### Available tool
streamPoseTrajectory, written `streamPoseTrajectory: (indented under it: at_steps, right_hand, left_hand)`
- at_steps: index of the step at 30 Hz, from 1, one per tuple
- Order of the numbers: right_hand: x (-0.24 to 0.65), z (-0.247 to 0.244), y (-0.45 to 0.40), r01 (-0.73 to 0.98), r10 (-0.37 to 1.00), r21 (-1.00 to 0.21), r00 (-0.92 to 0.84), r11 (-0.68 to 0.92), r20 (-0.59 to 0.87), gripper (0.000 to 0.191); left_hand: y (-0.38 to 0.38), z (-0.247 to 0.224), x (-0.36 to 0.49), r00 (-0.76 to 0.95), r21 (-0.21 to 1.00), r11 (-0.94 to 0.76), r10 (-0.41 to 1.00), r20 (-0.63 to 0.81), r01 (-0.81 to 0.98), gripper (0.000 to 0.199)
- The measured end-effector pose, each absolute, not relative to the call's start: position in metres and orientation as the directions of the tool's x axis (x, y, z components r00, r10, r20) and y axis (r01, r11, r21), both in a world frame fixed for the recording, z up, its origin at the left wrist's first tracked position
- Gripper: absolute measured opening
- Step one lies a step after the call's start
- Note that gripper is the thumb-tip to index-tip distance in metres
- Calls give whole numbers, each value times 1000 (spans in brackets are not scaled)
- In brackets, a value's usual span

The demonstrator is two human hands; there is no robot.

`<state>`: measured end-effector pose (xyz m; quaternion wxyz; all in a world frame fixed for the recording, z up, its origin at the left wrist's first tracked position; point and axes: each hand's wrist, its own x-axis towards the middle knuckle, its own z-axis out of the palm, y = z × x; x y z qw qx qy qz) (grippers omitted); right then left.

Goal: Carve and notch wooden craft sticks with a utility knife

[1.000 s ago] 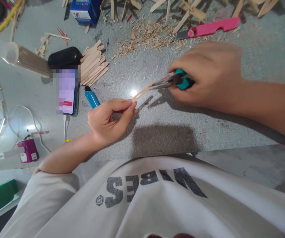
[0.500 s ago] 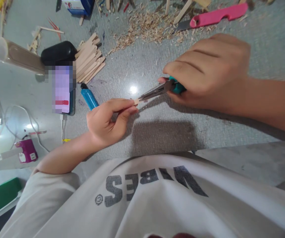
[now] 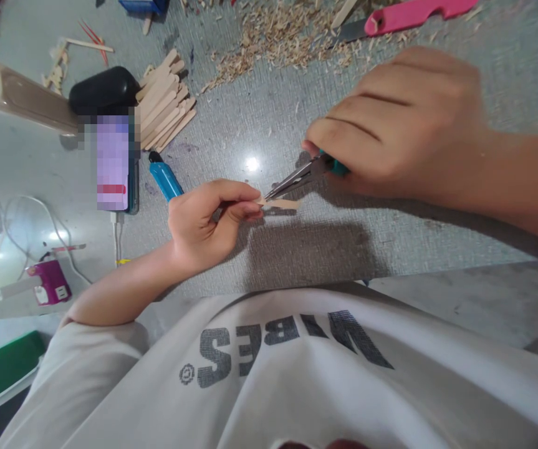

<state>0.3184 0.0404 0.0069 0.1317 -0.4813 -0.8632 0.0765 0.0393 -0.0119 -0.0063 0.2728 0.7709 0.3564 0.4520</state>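
Note:
Between its thumb and fingers, my left hand [image 3: 210, 224] pinches a small wooden piece, mostly hidden. My right hand [image 3: 399, 125] is wrapped round teal-handled pliers [image 3: 297, 178], whose narrow metal jaws point down-left and meet the wood at my left fingertips. A thin pale wooden strip [image 3: 283, 204] extends to the right just below the jaws; whether it is joined to the pinched piece I cannot tell. Left of the hands, a fan of wooden sticks [image 3: 168, 106] lies on the table, above a blue cutter [image 3: 164, 178] partly behind my left hand.
Wood shavings [image 3: 273, 37] are scattered at the top, beside a pink-handled blade [image 3: 418, 15]. At the left are a phone [image 3: 112, 162] with a cable, a black case [image 3: 104, 90], a clear container [image 3: 30, 96] and a purple plug adapter [image 3: 50, 282]. The grey table's [image 3: 212, 134] near edge borders my shirt.
The thin strip now shows to the right of my left fingertips, below the jaws. My left hand has shifted slightly right, and the table items appear slightly higher in view.

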Motion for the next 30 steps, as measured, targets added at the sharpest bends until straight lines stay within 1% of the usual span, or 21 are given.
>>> streamPoseTrajectory:
  at_steps: [2, 5, 8, 11, 14, 16, 19, 22, 25, 27, 30]
  right_hand:
    - [318, 8, 42, 798, 834, -240, -529, 552, 158, 50]
    - [317, 9, 42, 806, 836, -222, -536, 549, 117, 50]
    - [318, 8, 41, 808, 829, -189, -554, 558, 77, 52]
    - [321, 5, 40, 790, 794, -86, -601, 607, 87, 54]
    - [322, 4, 41, 768, 764, 24, -639, 640, 89, 52]
    - [321, 6, 42, 774, 772, 62, -633, 630, 56, 52]
    - [320, 8, 43, 802, 804, 97, -594, 590, 17, 56]
    - [322, 6, 44, 821, 819, 78, -570, 565, 69, 57]
    - [328, -1, 47, 838, 829, -36, -532, 545, 175, 48]
    - [332, -8, 50, 835, 826, -90, -512, 543, 235, 39]
    - [336, -17, 54, 823, 798, -62, -525, 564, 297, 33]
  left_hand:
    - [-13, -4, 39, 356, 744, -585, 803, 478, 322, 10]
    - [-14, -1, 39, 376, 742, -564, 817, 437, 362, 12]
    - [-12, -2, 39, 389, 739, -584, 800, 456, 335, 12]
    - [-8, -5, 40, 384, 763, -582, 797, 466, 283, 14]
    - [-5, -8, 40, 373, 773, -588, 790, 486, 237, 12]
    - [-5, -9, 40, 357, 774, -597, 785, 507, 212, 9]
    - [-6, -11, 43, 257, 798, -566, 818, 514, 206, 9]
    - [-5, -12, 46, 137, 801, -565, 825, 548, 199, 9]
    - [-4, -13, 46, 134, 770, -612, 791, 598, 179, 13]
    - [-4, -14, 46, 139, 768, -611, 792, 595, 193, 10]
    - [-4, -15, 45, 134, 766, -602, 798, 587, 228, 9]
